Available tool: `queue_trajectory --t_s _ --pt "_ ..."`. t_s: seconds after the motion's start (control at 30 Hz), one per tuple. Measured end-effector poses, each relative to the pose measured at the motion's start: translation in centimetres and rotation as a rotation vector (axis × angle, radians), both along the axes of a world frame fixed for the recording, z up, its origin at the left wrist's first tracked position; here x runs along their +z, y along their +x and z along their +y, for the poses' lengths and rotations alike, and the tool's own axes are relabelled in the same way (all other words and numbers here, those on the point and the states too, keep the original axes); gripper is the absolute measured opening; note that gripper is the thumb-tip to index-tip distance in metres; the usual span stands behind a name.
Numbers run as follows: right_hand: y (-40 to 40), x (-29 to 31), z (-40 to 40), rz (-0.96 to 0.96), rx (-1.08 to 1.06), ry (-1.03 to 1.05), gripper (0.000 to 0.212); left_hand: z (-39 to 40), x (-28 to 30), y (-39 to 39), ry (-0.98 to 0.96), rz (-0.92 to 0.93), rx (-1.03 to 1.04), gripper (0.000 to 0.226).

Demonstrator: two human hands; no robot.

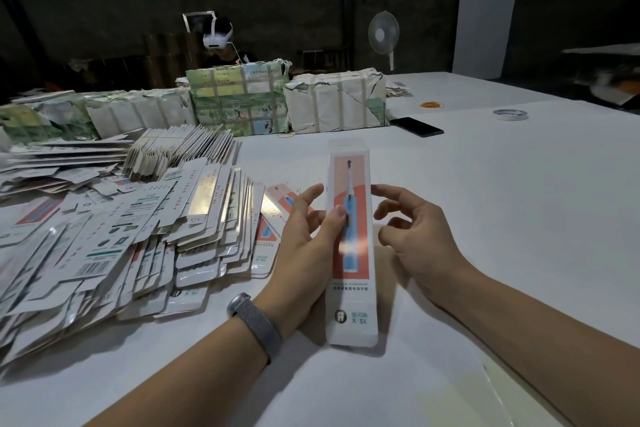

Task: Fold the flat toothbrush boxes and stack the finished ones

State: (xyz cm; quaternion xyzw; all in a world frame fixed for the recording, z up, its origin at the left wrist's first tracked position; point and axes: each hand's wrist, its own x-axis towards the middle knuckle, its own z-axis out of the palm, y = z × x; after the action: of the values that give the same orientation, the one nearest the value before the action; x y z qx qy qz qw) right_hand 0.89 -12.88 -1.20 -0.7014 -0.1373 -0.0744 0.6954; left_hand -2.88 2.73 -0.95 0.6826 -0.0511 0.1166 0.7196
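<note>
A long white toothbrush box [351,288] with a pink panel and a blue brush printed on it is held lengthwise above the white table [485,191]. My left hand [304,246] grips it, thumb on the printed face and fingers behind its left side. My right hand [415,239] hovers just right of the box with loosely curled fingers and holds nothing. A large heap of flat unfolded boxes [138,236] covers the table to the left. One flat box [277,204] lies face up right behind my left hand.
Taped paper-wrapped bundles [332,100] line the table's far side, and a person wearing a headset [218,42] sits behind them. A black phone [420,126], a tape roll [510,113] and rubber bands [433,104] lie at the far right. A fan [382,36] stands beyond.
</note>
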Motion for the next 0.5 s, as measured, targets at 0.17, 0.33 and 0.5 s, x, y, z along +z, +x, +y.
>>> queue_trajectory --t_s 0.17,0.33,0.5 --pt "-0.25 0.52 0.13 0.070 0.075 0.083 0.048 0.18 -0.17 0.15 0.010 0.040 -0.024 0.034" --pt "-0.42 0.76 0.31 0.064 0.154 0.034 0.036 0.14 -0.13 -0.12 0.071 0.037 -0.111 0.041" --pt "-0.58 1.05 -0.09 0.080 0.215 0.062 0.035 0.07 0.03 -0.08 0.063 0.051 -0.146 0.037"
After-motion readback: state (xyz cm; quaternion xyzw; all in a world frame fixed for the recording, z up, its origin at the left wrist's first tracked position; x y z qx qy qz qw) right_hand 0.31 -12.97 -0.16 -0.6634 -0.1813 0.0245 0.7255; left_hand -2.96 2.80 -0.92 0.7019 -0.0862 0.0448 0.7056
